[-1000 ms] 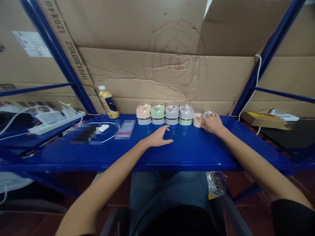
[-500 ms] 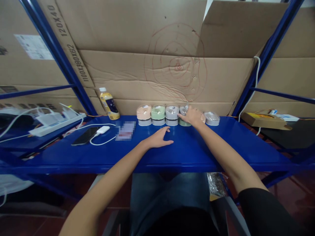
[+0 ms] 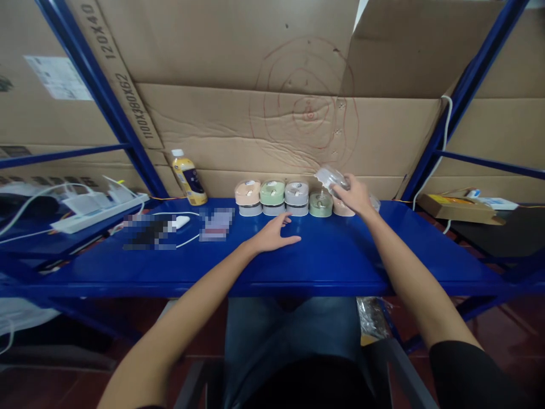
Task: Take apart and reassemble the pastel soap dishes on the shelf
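Observation:
My right hand (image 3: pixel 355 196) grips a clear-lidded container (image 3: pixel 333 177), tilted in the air above the row. Beneath it, a single green container (image 3: pixel 321 203) and a peach container (image 3: pixel 343 207) stand on the blue tabletop, the peach one partly covered by my hand. A pale container (image 3: pixel 374 203) shows only in part behind my right wrist. To the left are two-high stacks: peach (image 3: pixel 248 197), green (image 3: pixel 272 197) and grey (image 3: pixel 297 197). My left hand (image 3: pixel 275 234) is open over the tabletop in front of the green and grey stacks, thumb apart from the fingers, holding nothing.
A yellow drink bottle (image 3: pixel 189 179) stands at the back left. Nearby are a white plug with a cable (image 3: pixel 181 221) and blurred-out flat items. A white power strip (image 3: pixel 100 213) lies further left, an open cardboard box (image 3: pixel 460 209) at right. Cardboard (image 3: pixel 204 119) walls the back.
My right hand has lifted the clear-lidded container off the single green one, tilting it and carrying it rightward. My left hand has barely moved.

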Motion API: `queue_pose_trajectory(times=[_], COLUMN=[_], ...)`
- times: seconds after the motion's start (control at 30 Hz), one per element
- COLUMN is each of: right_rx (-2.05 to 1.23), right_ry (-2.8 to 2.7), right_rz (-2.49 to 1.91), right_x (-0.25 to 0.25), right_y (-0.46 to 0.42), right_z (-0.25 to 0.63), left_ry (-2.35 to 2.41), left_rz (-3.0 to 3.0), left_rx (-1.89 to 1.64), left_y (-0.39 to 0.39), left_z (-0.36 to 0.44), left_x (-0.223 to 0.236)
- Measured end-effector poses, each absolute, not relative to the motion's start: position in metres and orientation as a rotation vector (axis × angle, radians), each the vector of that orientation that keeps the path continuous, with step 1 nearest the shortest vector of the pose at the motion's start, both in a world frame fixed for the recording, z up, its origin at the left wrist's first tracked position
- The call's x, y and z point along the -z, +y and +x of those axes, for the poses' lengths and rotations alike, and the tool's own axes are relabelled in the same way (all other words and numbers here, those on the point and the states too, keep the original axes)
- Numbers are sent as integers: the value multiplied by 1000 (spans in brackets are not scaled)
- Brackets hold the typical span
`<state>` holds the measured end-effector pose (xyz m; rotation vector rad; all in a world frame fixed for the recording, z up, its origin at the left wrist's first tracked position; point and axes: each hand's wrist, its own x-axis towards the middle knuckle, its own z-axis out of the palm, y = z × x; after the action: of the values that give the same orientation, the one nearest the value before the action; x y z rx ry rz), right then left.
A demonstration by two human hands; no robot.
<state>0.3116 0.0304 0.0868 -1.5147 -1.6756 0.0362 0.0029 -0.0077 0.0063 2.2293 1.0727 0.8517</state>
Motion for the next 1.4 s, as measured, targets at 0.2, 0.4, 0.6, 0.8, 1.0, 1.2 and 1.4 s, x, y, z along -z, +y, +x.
queue_pose_trajectory(times=[0.2, 0.4, 0.6, 0.8, 1.0, 1.2, 1.4], right_rx=[-678, -773, -490, -392, -425, -365, -435], right_ry=[-2223, -2460, -2497, -2422, -2145, -2061, -2044], right_rz=[-940, -816, -954, -981, -1260, -1332, -1383], right_x=[-72, -46, -40, -52, -65, -59, -57], right_y=[-3, -7, -14, -21, -5, 6, 9], right_z=[307, 287, 273, 271, 314, 321, 325], left_ry=[816, 839, 874, 898, 840, 936, 1229], left_rz=[1959, 2120, 2407, 2421, 2572, 2486, 2416], left_rx=[-1027, -774, -793, -782, -654, -791, -935], left_y=[1, -7, -16, -14, -13, -9, 11], left_z=[-6, -10, 0, -5, -8, -10, -40], left_x=[-11, -14, -18, -19, -19, -22, -27])
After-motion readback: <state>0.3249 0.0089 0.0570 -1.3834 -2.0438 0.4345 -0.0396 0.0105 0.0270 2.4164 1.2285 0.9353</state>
